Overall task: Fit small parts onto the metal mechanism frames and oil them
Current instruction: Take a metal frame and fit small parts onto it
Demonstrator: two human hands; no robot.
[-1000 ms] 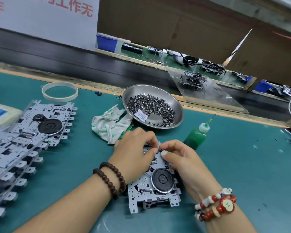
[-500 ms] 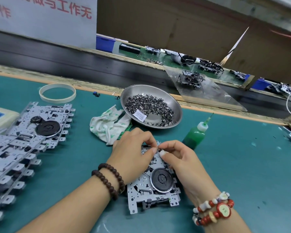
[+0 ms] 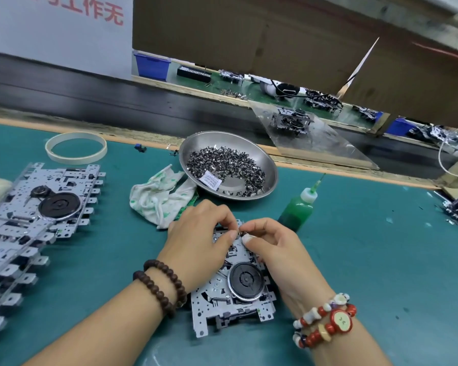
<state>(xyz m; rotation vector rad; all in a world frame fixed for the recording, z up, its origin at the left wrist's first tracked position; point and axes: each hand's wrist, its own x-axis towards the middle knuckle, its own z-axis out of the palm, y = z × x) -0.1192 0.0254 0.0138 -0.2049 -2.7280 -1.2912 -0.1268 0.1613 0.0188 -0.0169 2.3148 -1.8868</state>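
Observation:
A metal mechanism frame [image 3: 217,299] with a black round wheel lies on the green mat in front of me. My left hand [image 3: 198,239] rests on its upper left part, fingers curled and pinching at its far edge. My right hand [image 3: 275,247] meets it there, thumb and forefinger pinching a small dark part [image 3: 242,231] against the frame. A steel bowl [image 3: 269,165] of small metal parts sits behind the hands. A green oil bottle [image 3: 298,207] with a needle tip stands to the right of the bowl.
A long overlapping row of mechanism frames [image 3: 37,207] fills the left of the mat. A crumpled white cloth [image 3: 156,199] lies left of the bowl, a tape ring [image 3: 76,147] farther back. A black conveyor belt [image 3: 90,96] runs beyond the table edge.
Both hands stay on the frame's far edge, with only small finger movements. The view has shifted slightly.

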